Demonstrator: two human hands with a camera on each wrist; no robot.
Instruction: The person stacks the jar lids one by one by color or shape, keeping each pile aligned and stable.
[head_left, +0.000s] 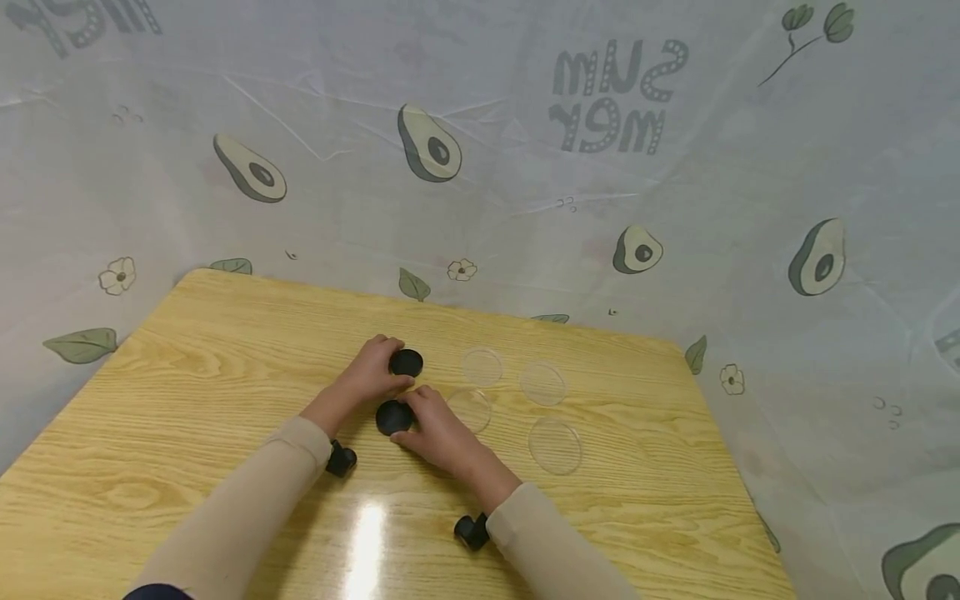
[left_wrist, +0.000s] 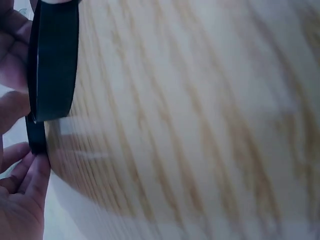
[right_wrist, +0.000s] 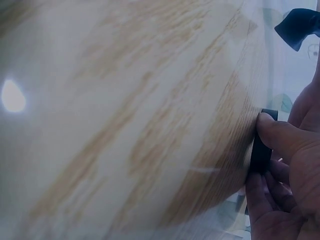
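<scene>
Left hand [head_left: 371, 369]: pinching far black disc [head_left: 407, 363]. Right hand [head_left: 442, 432]: pinching near black disc [head_left: 393, 417]. Both: left of four clear discs [head_left: 555, 446], on desk [head_left: 150, 417]. Apparent step: positioning; next move calls for steady, separate grips.

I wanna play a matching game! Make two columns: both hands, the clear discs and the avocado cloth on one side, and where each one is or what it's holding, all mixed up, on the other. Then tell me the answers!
Column one
1. left hand
2. right hand
3. four clear discs
4. avocado cloth

Column two
A. lying on the wooden table, to the right of both black discs
B. holding the nearer black disc
C. beyond the table's far edge
D. holding the farther black disc

Right pairs: 1-D, 2-B, 3-A, 4-C
</scene>
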